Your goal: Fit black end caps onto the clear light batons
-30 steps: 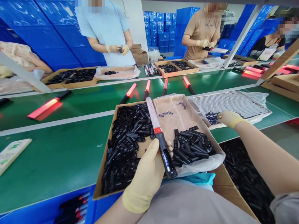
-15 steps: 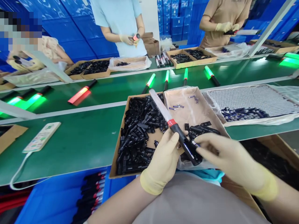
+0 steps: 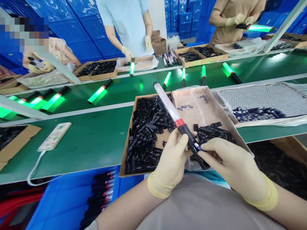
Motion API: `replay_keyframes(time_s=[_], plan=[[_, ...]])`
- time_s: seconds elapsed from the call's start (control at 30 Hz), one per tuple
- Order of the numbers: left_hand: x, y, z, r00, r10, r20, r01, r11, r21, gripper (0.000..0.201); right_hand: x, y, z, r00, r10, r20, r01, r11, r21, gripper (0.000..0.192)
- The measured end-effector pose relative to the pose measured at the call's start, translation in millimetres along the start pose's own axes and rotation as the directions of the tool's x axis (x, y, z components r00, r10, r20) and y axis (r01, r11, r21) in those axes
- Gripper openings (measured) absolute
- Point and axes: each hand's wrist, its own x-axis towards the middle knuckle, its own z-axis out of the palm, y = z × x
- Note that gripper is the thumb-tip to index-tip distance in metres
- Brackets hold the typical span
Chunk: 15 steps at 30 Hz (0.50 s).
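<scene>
My gloved left hand (image 3: 171, 159) is closed around the black handle of a light baton (image 3: 170, 107), which has a clear tube and a red collar. The baton is unlit and slants up and away to the left. Thumb and fingertips of my gloved right hand (image 3: 230, 161) pinch a small blue-and-silver battery (image 3: 197, 146) at an opening in the handle's side. Under the baton stands a cardboard box (image 3: 124, 153) of small black plastic parts (image 3: 146, 134). Beside it, a plastic-lined box (image 3: 192, 94) holds more black parts and a few loose batteries (image 3: 185, 107).
A tray of batteries (image 3: 261, 99) stands to the right. Lit green batons (image 3: 98, 92) lie along the green conveyor (image 3: 120, 88) ahead. A power strip (image 3: 55, 135) with a white cord lies at left. Co-workers (image 3: 127, 22) stand across the belt, handling batons.
My right hand has brought the battery into the handle's opening, and the baton has turned slightly. Across the belt, a co-worker has lowered a baton, now green, toward the conveyor.
</scene>
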Motion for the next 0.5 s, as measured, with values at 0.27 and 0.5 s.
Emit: replay_keyframes(time_s=[0.27, 0.5], plan=[[6.0, 0.7, -2.5, 0.997, 0.005, -0.077, -0.003, 1.0, 0.023, 0.023, 10.5, -18.4, 0.2, 0.988, -0.058, 0.144, 0.058, 0.998, 0.009, 0.026], [5.6, 47.8, 8.6, 0.932, -0.178, -0.316, 0.094, 0.96, -0.263, 0.023, 17.7, 124.4, -59.3, 0.923, 0.333, -0.193, -0.381, 0.859, -0.343, 0.035]])
